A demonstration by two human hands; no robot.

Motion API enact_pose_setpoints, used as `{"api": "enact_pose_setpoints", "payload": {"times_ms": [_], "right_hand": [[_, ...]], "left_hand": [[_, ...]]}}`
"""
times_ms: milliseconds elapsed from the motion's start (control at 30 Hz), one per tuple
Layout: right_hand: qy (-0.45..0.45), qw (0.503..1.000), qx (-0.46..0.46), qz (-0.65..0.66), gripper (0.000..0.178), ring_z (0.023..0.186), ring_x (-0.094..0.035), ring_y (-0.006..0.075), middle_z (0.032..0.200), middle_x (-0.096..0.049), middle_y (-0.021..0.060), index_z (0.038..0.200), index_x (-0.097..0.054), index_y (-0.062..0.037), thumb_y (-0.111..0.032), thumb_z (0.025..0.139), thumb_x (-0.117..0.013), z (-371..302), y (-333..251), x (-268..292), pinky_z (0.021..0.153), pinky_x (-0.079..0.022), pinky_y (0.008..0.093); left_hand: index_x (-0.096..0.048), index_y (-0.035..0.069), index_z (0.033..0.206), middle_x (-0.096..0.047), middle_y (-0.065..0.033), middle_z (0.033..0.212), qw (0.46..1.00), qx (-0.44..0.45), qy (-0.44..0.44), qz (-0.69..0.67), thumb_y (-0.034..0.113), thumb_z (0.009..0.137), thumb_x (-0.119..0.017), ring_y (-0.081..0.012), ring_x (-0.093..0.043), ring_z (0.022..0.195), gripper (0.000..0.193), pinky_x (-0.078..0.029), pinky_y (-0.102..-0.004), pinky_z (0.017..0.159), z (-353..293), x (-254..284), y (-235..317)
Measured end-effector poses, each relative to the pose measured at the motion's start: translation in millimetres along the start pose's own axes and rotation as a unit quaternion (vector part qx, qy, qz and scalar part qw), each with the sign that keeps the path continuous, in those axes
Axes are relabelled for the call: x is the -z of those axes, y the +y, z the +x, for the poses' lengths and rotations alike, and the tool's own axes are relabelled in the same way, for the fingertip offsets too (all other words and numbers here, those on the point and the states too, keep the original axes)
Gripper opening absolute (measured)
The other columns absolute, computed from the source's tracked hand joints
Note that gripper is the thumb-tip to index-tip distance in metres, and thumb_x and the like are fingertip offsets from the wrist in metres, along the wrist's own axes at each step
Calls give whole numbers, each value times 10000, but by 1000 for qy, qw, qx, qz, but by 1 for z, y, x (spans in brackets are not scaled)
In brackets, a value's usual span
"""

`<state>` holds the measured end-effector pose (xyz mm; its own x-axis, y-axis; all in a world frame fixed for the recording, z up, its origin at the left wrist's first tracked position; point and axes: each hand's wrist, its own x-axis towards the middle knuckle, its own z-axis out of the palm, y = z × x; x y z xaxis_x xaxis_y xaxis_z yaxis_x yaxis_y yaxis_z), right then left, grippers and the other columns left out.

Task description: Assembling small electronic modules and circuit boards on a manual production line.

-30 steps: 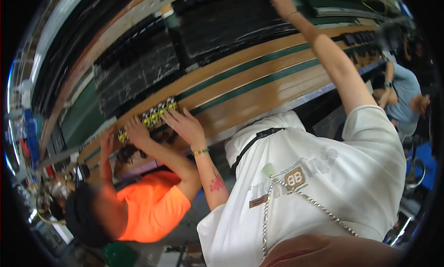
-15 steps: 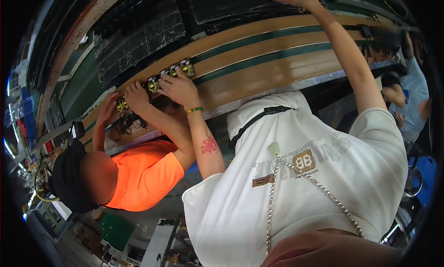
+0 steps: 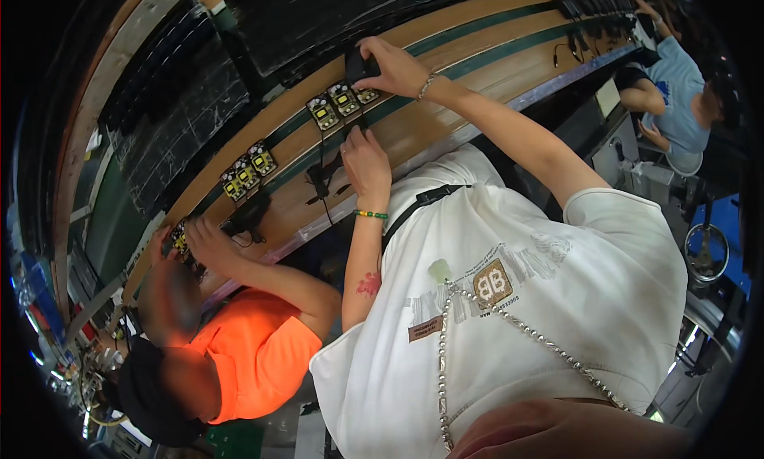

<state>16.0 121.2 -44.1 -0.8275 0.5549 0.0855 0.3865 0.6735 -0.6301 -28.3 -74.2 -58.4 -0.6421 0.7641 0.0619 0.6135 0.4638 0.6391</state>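
My right hand [image 3: 395, 69] is closed on a black plastic case [image 3: 361, 66], held over the end of a short row of circuit boards with yellow parts. One circuit board [image 3: 344, 99] sits mid-row, and another circuit board [image 3: 323, 111] lies on its left. Just below the row is my left hand [image 3: 366, 163], its fingers drawn together near a dark cable [image 3: 321, 153]. What those fingertips hold, if anything, is too small to make out. Farther left, a second row of circuit boards [image 3: 247, 173] lies on the wooden bench with black cables.
A co-worker in an orange shirt [image 3: 267, 340] handles a board [image 3: 180, 236] at my left. Dark cables [image 3: 253, 212] trail toward the bench's near edge. At the far right, another person in light blue [image 3: 676, 85] sits beside a row of black cases [image 3: 593, 7].
My right hand has come in from the far side and now holds a black case over the boards. My left hand has left the boards' tops and moved nearer me. The view has shifted.
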Motion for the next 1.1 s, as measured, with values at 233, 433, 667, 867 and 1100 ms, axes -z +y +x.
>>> {"api": "enact_pose_setpoints", "payload": {"times_ms": [233,433,667,867,1100], "right_hand": [[48,991,78,95,622,1098,-522,264,1235,-484,80,1249,-510,-143,-187,708,-815,4,36,-31,954,-451,343],[24,988,77,133,618,1107,-504,286,1266,-446,114,1269,-510,-181,-191,726,-804,4,42,-39,928,-461,348],[-18,983,60,171,582,1056,-504,311,1271,-405,153,1254,-513,-191,-177,741,-789,3,44,-36,894,-475,359],[-22,984,72,161,575,1034,-502,318,1259,-395,158,1244,-506,-190,-163,741,-783,5,49,-33,886,-479,363],[-32,986,55,157,571,1045,-494,321,1261,-388,164,1239,-504,-188,-151,741,-779,5,52,-32,899,-474,362]], "left_hand": [[-573,5,1117,-630,-178,787,993,77,14,-92,111,918,-556,-302,-582,655,227,-492,-377,648,4,-39,-13],[-591,43,1064,-542,-86,678,764,367,9,-531,121,945,-548,-194,-513,551,148,-470,-333,574,12,-38,10],[-600,19,993,-433,-7,629,651,401,4,-645,124,970,-527,-107,-390,520,129,-425,-277,548,20,-43,26],[-609,-27,931,-402,8,611,688,392,-12,-611,156,995,-507,-97,-338,530,219,-418,-272,599,19,-47,36],[-618,-29,899,-371,19,585,724,328,-62,-603,204,1016,-483,-87,-319,541,293,-405,-263,624,31,-52,23]]}}
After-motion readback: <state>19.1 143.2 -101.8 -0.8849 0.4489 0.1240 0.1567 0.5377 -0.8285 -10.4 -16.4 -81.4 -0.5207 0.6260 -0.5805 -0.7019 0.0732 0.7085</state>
